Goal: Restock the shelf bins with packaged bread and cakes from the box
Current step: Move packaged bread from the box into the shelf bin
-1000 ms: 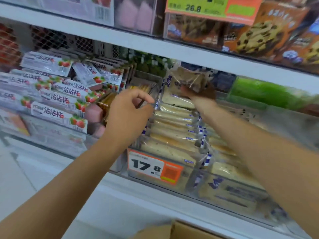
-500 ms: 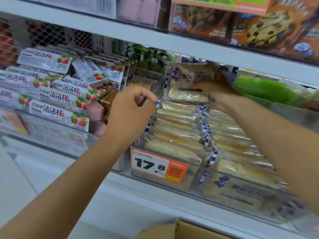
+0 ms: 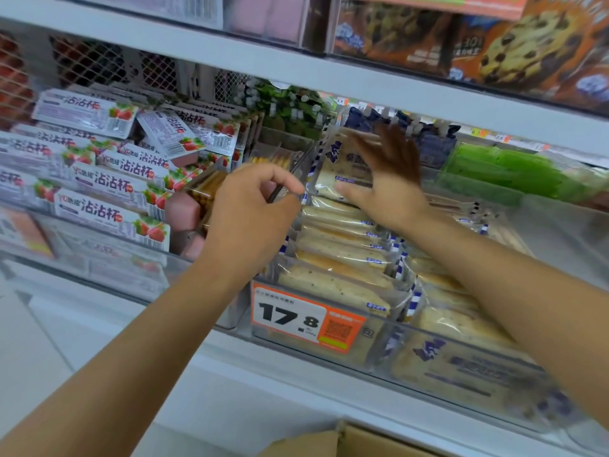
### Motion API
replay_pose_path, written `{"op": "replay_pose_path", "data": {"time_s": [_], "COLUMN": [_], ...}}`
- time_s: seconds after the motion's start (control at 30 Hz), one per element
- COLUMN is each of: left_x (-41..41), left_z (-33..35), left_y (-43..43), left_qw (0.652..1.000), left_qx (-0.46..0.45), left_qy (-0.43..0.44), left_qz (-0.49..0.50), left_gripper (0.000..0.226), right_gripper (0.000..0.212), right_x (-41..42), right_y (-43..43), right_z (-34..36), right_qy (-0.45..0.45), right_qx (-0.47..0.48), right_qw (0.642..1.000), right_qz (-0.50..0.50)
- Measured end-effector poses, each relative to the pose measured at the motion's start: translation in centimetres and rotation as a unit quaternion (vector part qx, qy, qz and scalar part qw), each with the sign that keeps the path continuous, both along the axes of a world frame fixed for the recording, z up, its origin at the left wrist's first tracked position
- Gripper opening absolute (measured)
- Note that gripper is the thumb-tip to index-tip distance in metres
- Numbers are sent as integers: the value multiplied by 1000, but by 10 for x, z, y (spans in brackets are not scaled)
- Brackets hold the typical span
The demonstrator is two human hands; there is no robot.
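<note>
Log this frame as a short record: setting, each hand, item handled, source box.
setting: store shelf, clear plastic bin of wrapped bread slices, orange 17.8 price tag
left hand: appears to pinch the clear plastic divider at the bin's left side
right hand: spread fingers press a clear-wrapped bread packet, upright at the back of the row
box: brown cardboard box, corner visible at bottom edge

Bread packs (image 3: 342, 258) fill the bin (image 3: 379, 354); strawberry boxes (image 3: 112, 212) left, cardboard box (image 3: 349, 440) below.
</note>
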State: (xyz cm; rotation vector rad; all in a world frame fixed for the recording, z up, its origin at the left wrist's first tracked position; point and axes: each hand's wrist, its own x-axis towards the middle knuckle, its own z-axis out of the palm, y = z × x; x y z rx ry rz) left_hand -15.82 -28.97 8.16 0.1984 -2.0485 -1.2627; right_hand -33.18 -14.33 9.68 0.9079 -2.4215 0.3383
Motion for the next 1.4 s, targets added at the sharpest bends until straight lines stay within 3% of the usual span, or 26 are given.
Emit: {"op": "replay_pose_path", "data": {"time_s": [0.07,0.27,0.43,0.57,0.67,0.77,0.87,0.97,1.07,1.13,1.27,1.3,1.4], "left_x": [0,0,6,20,46,78,119,157,191,209,222,222,217], "left_z": [0,1,4,7,11,0,-26,-73,-126,-155,-194,-201,-217], "left_y": [0,0,2,11,40,84,130,167,193,208,216,217,219], "left_qw": [1000,1000,999,990,974,986,978,946,886,820,649,635,647], "left_qx": [-2,-6,-33,-120,-173,-138,-114,-93,-25,-47,-121,-136,-202], "left_qy": [0,0,-15,-56,-74,-83,-164,-282,-417,-503,-630,-633,-607], "left_qz": [-1,2,11,55,127,48,-56,-133,-202,-268,-410,-421,-415], "left_gripper": [20,22,28,16,12,15,19,13,25,33,44,42,23], "right_gripper": [69,66,61,52,41,23,14,16,24,26,28,27,22], "right_x": [-5,-4,22,69,110,158,210,252,284,298,317,321,330], "right_y": [-9,-14,3,31,62,102,148,201,258,290,331,335,340], "right_z": [0,-3,2,13,16,12,-11,-57,-116,-153,-203,-211,-224], "right_qy": [-23,-15,-35,-107,-99,-92,-129,-259,-387,-460,-545,-556,-578], "right_qx": [47,82,62,53,24,-25,-47,12,76,93,98,92,74], "right_qw": [999,996,997,992,993,994,989,965,919,883,830,823,809], "right_qz": [-2,-42,23,47,56,53,49,32,2,-28,-69,-74,-78]}}
